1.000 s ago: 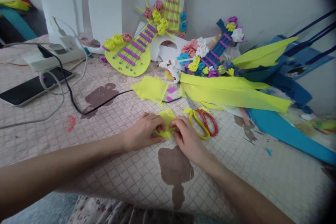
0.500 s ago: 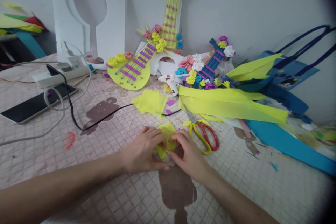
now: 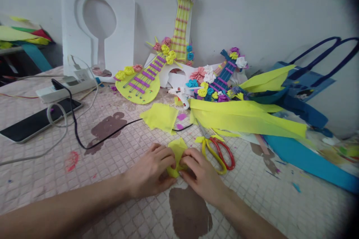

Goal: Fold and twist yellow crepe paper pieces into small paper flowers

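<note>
Head view: hands (image 3: 153, 168) (image 3: 202, 174) pinch yellow paper (image 3: 177, 148); print (image 3: 303, 94) on bag (image 3: 318, 90) blurred.

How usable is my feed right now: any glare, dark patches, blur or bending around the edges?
Head view: dim, soft light without harsh glare; black shading swallows the right-hand corners; scraps at the right edge look smeared; wide-angle stretching shows toward the sides; left hand and right hand are slightly soft, yet readable; fingers partly cover the yellow paper.
</note>
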Available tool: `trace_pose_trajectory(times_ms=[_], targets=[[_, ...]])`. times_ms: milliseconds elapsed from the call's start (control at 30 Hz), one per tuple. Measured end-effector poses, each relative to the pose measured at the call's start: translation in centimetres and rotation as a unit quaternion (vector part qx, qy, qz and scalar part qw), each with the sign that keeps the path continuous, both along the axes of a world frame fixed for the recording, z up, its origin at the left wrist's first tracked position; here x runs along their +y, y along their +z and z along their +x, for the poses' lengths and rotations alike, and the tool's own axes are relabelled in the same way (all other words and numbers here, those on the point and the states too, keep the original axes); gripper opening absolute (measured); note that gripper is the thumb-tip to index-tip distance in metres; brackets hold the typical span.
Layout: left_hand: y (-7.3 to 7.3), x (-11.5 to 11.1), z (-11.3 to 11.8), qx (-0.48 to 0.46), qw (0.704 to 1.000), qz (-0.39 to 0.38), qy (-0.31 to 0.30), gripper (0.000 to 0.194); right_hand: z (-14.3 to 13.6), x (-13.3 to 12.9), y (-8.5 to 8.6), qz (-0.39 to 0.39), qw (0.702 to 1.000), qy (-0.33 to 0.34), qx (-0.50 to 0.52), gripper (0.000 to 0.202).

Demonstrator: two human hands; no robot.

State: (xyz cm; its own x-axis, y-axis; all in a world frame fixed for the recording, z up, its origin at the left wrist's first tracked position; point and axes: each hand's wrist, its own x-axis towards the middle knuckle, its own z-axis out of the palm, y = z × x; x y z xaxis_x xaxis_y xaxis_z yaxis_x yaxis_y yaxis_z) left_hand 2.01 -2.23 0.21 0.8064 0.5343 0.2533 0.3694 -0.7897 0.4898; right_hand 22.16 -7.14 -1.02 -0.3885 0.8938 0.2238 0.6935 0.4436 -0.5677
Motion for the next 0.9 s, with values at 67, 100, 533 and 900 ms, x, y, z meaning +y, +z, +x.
trace_pose_trajectory(times_ms=[67,100,533,900], targets=[[-0.1,-0.1,0.0,-0.004,1.000,0.000,0.000,0.024,0.0,0.1,-0.1,0.008,1.000,0.000,-0.002,0.012],[-0.2,-0.1,0.0,-0.004,1.000,0.002,-0.001,0.027,0.0,0.1,-0.2,0.007,1.000,-0.001,0.001,0.011],[-0.9,0.3,0.4,-0.023,0.994,-0.107,0.028,0.023,-0.4,0.5,-0.3,-0.017,0.999,-0.042,0.029,0.019],[-0.7,1.2,-0.2,-0.090,0.983,-0.149,0.056,0.012,0.1,0.3,0.1,-0.012,0.996,-0.042,0.072,0.013]])
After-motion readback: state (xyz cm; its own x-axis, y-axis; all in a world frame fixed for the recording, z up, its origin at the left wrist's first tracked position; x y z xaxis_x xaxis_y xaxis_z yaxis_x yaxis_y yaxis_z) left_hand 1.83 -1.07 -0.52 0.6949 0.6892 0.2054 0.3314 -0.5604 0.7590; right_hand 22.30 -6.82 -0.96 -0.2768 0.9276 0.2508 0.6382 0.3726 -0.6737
